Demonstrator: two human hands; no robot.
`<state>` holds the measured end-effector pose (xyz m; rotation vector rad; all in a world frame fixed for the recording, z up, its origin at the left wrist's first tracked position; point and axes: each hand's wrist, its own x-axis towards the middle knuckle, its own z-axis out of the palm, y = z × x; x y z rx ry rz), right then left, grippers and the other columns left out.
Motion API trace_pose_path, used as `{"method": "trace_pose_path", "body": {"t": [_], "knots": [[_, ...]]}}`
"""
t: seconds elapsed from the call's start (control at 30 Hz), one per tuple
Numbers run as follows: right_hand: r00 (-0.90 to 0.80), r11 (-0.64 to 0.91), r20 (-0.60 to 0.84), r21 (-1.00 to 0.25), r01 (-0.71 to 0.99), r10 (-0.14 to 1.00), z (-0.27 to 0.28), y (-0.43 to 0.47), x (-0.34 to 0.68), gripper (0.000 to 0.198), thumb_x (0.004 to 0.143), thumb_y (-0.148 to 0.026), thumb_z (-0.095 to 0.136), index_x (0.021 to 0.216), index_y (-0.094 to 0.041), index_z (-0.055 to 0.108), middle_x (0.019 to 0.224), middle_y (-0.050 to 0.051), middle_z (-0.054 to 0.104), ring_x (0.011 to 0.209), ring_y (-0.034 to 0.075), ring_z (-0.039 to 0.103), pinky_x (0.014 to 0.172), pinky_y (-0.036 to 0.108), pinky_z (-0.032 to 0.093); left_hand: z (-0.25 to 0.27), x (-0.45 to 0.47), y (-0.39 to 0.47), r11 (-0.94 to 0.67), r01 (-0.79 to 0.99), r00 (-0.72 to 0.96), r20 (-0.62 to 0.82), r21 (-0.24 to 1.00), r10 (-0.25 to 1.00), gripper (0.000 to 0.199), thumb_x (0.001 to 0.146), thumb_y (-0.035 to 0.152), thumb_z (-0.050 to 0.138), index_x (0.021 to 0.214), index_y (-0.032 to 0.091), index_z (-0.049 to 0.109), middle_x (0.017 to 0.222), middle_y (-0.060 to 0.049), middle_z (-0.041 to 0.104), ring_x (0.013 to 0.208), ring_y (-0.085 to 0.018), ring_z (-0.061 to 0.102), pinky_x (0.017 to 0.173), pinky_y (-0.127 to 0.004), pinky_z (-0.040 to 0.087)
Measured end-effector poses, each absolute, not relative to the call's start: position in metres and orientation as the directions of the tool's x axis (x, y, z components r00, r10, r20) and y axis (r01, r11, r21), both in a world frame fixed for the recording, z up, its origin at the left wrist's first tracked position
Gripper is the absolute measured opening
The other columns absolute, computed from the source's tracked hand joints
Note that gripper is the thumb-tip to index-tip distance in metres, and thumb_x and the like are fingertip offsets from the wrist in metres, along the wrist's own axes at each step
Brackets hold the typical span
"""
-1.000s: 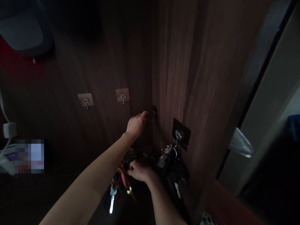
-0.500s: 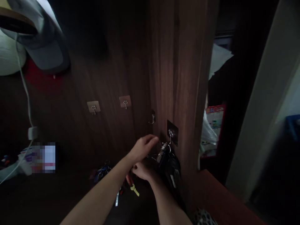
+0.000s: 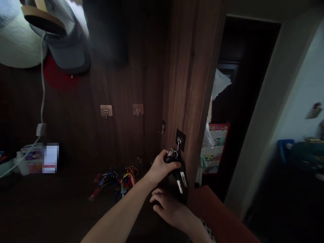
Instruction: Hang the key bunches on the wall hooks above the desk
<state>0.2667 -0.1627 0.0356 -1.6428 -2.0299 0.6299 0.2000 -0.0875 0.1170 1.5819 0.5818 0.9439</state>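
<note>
My left hand (image 3: 162, 167) is closed on a bunch of keys (image 3: 181, 177) with metal rings and black heads. The rings are at the dark adhesive hook (image 3: 179, 140) on the wooden side panel; I cannot tell whether they still hang on it. Below, my right hand (image 3: 165, 204) is loosely curled, with a dark gap between thumb and fingers and nothing visible in it. Left of my hands, a tangle of keys with red, orange and yellow cords (image 3: 129, 177) lies on the dark shelf. Beside it are keys with blue tags (image 3: 107, 178).
Two light hooks (image 3: 106, 110) and a smaller dark hook (image 3: 162, 127) are on the panels. Caps (image 3: 68, 54) hang at upper left beside a white cable (image 3: 42, 84). Small boxes (image 3: 30, 158) stand at left. A reddish-brown surface (image 3: 215, 212) lies at lower right, near a doorway.
My left hand has moved onto the keys at the dark hook. My right hand has drawn back toward me, away from the coloured keys on the shelf. The view has shifted right.
</note>
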Motion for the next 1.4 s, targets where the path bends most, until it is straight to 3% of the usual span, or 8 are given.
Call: {"method": "trace_pose_path", "body": {"t": [0.2,0.3,0.43,0.63,0.83,1.13,1.27,1.4], "knots": [[-0.146,0.161,0.075,-0.613,0.774,0.986,0.059,-0.185,0.266,0.022,0.08,-0.022,0.045,0.091,-0.025,0.065,0.099,0.0,0.065,0.098,0.016,0.058,0.086,0.023,0.039,0.143,0.176,-0.077,-0.515,0.185,0.514,0.364,0.837,0.777,0.019,0.066,0.028,0.062,0.08,0.019,0.051,0.067,0.005,0.055,0.063,-0.01,0.052,0.055,-0.018,0.04],[0.004,0.239,0.327,-0.7,0.673,0.945,0.066,-0.186,0.263,0.02,0.084,-0.027,0.043,0.082,-0.022,0.062,0.081,0.001,0.064,0.079,0.014,0.06,0.072,0.021,0.042,0.164,0.163,-0.074,-0.704,0.394,0.592,0.423,0.591,0.686,0.024,0.066,0.028,0.061,0.087,0.021,0.052,0.07,0.003,0.059,0.066,-0.014,0.057,0.057,-0.021,0.041],[0.38,0.393,0.583,-0.791,0.469,0.718,0.078,-0.18,0.257,0.033,0.088,-0.037,0.04,0.114,-0.02,0.051,0.069,-0.001,0.056,0.06,0.012,0.054,0.058,0.021,0.043,0.192,0.154,-0.073,-0.834,0.524,0.726,0.422,0.171,0.543,0.031,0.067,0.028,0.059,0.097,0.022,0.053,0.077,-0.002,0.064,0.077,-0.023,0.062,0.07,-0.03,0.043],[0.379,0.453,0.49,-0.871,0.189,0.785,0.105,-0.153,0.248,0.064,0.087,-0.046,0.04,0.142,-0.024,0.016,0.063,-0.005,0.056,0.04,0.007,0.04,0.038,0.018,0.034,0.221,0.155,-0.072,-0.88,0.472,0.826,0.375,-0.054,0.42,0.038,0.063,0.023,0.063,0.1,0.02,0.054,0.092,-0.008,0.066,0.098,-0.029,0.059,0.094,-0.038,0.035],[0.433,0.447,0.438,-0.89,0.086,0.788,0.101,-0.131,0.254,0.07,0.083,-0.054,0.042,0.141,-0.021,0.021,0.06,-0.004,0.057,0.035,0.006,0.035,0.033,0.017,0.029,0.23,0.153,-0.071,-0.912,0.386,0.78,0.479,0.137,0.403,0.033,0.068,0.027,0.059,0.1,0.022,0.055,0.083,-0.002,0.065,0.083,-0.022,0.061,0.078,-0.029,0.043],[0.453,0.463,0.577,-0.817,0.345,0.68,0.071,-0.148,0.249,0.059,0.089,-0.039,0.04,0.142,-0.025,0.019,0.069,-0.003,0.057,0.051,0.009,0.047,0.055,0.021,0.044,0.143,0.105,-0.008,-0.592,0.579,0.491,0.341,0.56,0.802,0.022,0.066,0.026,0.056,0.087,0.018,0.059,0.069,0.002,0.06,0.066,-0.013,0.056,0.057,-0.02,0.04],[0.402,0.399,0.566,-0.811,0.427,0.719,0.046,-0.134,0.25,0.045,0.089,-0.039,0.038,0.129,-0.019,0.042,0.062,-0.003,0.053,0.058,0.012,0.053,0.058,0.022,0.045,0.086,0.068,0.011,-0.365,0.583,0.3,0.225,0.726,0.927,0.025,0.07,0.03,0.054,0.09,0.016,0.06,0.075,-0.001,0.064,0.072,-0.016,0.06,0.061,-0.021,0.044],[0.274,0.314,0.528,-0.768,0.558,0.804,0.035,-0.096,0.254,0.036,0.085,-0.032,0.04,0.118,-0.02,0.051,0.098,0.007,0.064,0.086,0.017,0.061,0.077,0.029,0.048,0.063,0.038,0.018,-0.348,0.486,0.167,0.306,0.801,0.937,0.045,0.073,0.046,0.054,0.107,0.016,0.058,0.09,-0.005,0.067,0.085,-0.019,0.062,0.073,-0.026,0.047]]}}
